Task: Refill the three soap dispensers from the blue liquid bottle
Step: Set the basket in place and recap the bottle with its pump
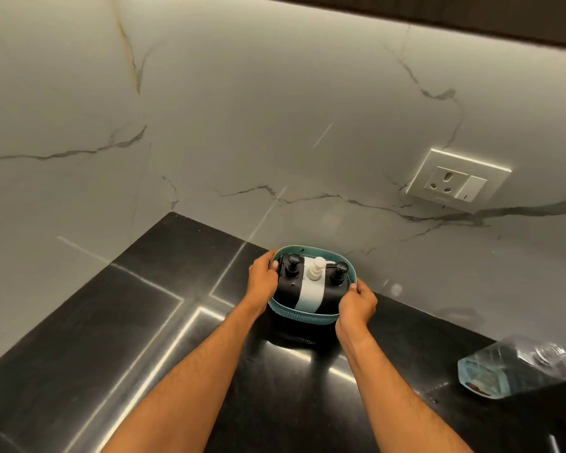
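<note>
Here your left hand (262,275) and right hand (356,302) clasp opposite ends of the oval teal perforated plastic basket (303,317) on the glossy black stone counter (118,338); it holds two black pump dispensers (288,284) flanking a white one (312,286). The clear bottle of blue liquid (510,371) lies well right.

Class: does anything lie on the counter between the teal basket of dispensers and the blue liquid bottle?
Nothing visible does. Bare black counter separates the teal basket from the blue liquid bottle; only the right hand rests on the basket's right rim.
</note>
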`<state>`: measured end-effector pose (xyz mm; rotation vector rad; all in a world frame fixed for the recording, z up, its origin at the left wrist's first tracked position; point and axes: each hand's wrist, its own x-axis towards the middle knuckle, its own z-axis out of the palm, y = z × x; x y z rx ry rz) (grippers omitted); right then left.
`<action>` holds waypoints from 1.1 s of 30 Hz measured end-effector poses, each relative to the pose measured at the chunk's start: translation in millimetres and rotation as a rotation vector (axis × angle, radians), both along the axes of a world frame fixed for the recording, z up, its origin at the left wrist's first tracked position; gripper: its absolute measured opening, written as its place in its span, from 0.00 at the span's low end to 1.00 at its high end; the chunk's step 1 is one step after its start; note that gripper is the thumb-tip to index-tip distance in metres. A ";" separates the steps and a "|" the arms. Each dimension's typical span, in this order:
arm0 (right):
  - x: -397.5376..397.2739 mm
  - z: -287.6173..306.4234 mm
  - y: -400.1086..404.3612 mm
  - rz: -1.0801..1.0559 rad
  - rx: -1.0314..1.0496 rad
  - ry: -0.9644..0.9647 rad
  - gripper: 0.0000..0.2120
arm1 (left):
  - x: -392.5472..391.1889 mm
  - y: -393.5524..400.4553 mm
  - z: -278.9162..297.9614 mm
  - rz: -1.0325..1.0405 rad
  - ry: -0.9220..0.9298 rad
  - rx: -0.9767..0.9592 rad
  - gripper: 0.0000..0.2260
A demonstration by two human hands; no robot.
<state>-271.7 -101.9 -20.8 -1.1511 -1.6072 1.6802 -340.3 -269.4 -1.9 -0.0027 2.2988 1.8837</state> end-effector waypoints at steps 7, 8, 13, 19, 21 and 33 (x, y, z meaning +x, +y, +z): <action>0.9 -7.9 10.3 -0.106 -0.032 -0.013 0.16 | -27.8 22.8 -2.2 -0.132 -0.078 0.025 0.18; 0.6 -8.9 10.8 -0.104 -0.021 -0.021 0.16 | -29.9 23.6 -3.8 -0.136 -0.088 0.032 0.18; -2.3 -8.6 11.4 -0.089 0.046 -0.084 0.15 | -36.0 21.7 -9.9 -0.149 -0.133 0.075 0.18; -1.1 -6.1 11.8 -0.077 0.082 -0.135 0.15 | -34.8 21.7 -8.8 -0.134 -0.168 0.106 0.17; 0.1 -3.9 10.4 -0.079 0.078 -0.138 0.15 | -34.1 22.4 -8.7 -0.133 -0.162 0.110 0.17; 4.2 -1.3 13.3 -0.059 0.065 -0.147 0.14 | -25.7 20.9 -8.9 -0.122 -0.133 0.148 0.17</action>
